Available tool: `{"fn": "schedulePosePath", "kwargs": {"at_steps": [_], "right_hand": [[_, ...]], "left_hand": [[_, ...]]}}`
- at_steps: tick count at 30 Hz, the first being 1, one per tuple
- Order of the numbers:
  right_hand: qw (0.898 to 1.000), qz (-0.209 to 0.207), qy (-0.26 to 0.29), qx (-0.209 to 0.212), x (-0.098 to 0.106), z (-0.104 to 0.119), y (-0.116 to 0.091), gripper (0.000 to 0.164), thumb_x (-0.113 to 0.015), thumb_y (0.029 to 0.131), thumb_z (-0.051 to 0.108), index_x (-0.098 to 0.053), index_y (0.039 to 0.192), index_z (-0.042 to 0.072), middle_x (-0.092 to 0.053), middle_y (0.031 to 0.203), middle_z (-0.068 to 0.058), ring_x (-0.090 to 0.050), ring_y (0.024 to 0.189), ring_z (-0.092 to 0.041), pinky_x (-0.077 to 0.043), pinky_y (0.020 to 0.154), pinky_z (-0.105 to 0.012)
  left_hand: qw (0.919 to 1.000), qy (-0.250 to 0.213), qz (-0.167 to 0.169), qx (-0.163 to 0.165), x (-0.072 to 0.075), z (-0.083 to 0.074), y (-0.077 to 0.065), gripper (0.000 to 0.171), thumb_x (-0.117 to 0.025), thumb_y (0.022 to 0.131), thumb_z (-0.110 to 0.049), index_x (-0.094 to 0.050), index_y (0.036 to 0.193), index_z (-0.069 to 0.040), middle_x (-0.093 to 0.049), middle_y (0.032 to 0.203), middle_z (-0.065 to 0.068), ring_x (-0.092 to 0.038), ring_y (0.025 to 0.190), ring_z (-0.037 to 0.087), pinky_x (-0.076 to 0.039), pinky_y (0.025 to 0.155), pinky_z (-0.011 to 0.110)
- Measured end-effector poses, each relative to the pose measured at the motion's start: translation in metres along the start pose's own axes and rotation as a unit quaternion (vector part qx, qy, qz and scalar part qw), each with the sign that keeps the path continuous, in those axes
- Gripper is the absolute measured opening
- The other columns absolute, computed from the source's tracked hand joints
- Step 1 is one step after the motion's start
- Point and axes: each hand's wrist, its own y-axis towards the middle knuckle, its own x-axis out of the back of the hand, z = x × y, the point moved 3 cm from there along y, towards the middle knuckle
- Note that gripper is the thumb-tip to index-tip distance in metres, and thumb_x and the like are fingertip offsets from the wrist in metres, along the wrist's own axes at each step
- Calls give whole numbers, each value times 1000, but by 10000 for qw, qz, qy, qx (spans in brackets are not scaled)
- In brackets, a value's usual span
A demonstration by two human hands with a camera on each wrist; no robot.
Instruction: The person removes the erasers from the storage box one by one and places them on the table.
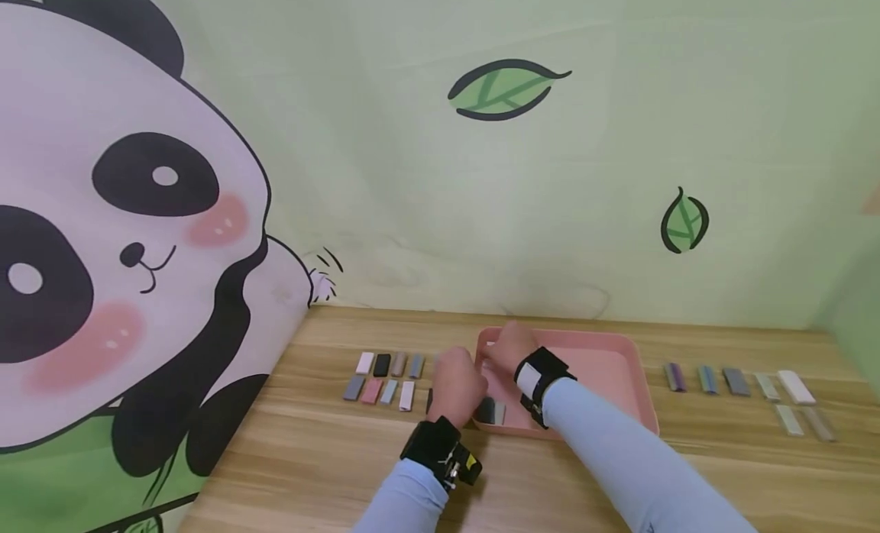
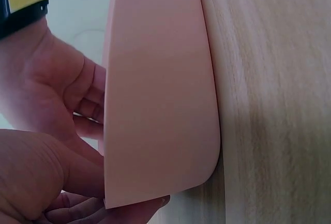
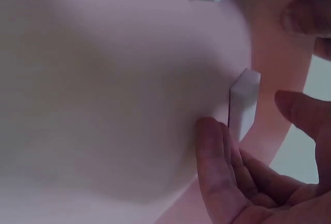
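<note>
A pink tray (image 1: pixel 608 380) stands on the wooden table. My left hand (image 1: pixel 457 384) grips its left wall, with digits on both sides of the corner in the left wrist view. My right hand (image 1: pixel 509 350) reaches into the tray's back left part. In the right wrist view, a small white block (image 3: pixel 244 104) stands by the tray wall. The right fingers (image 3: pixel 212 151) lie close beside this block and the thumb is apart from it; whether they touch it is unclear. A dark block (image 1: pixel 485 410) and a grey block (image 1: pixel 499 412) lie at the tray's front left.
Left of the tray, several small blocks, among them a pink block (image 1: pixel 372 391), lie in two rows. More lie to the right, including a white block (image 1: pixel 796 386) and a purple-grey block (image 1: pixel 675 377). A panda-printed cloth (image 1: pixel 412 174) hangs behind the table (image 1: pixel 302 434).
</note>
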Motion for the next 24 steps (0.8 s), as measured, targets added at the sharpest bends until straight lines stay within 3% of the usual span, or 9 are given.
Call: {"fn": "schedulePosePath", "kwargs": {"at_steps": [7, 12, 15, 24], "right_hand": [[9986, -166, -299, 393, -1, 5, 2, 22, -62, 82, 19, -70, 63, 28, -59, 61, 0, -53, 67, -19, -33, 51, -28], [9995, -139, -247, -117, 1, -1, 2, 8, -69, 74, 19, -69, 66, 17, -51, 59, -3, -51, 59, -20, -32, 47, -28], [9990, -148, -310, -271, 2, -4, 1, 14, -72, 71, 19, -64, 69, 8, -50, 61, -7, -51, 56, -22, -34, 45, -29], [9979, -15, -625, 194, 1, -15, 4, 21, -77, 69, 19, -60, 68, 6, -50, 63, -6, -50, 56, -22, -37, 47, -29]], "left_hand": [[9999, -51, 40, 106, 1, 0, 0, 8, -67, 77, -7, -62, 71, -8, -56, 64, 4, -51, 54, 16, -38, 45, 25], [9997, -56, 116, 191, -1, 0, 0, 6, -67, 78, -7, -62, 73, -8, -54, 62, 3, -51, 54, 16, -38, 45, 25], [9996, -104, 146, 225, -2, 0, 0, 7, -67, 78, -6, -61, 73, -9, -52, 60, 2, -51, 53, 16, -38, 44, 25], [9998, -91, 93, 172, -1, -1, -2, 15, -66, 78, -6, -58, 66, -10, -45, 56, -1, -49, 50, 15, -37, 42, 25]]}}
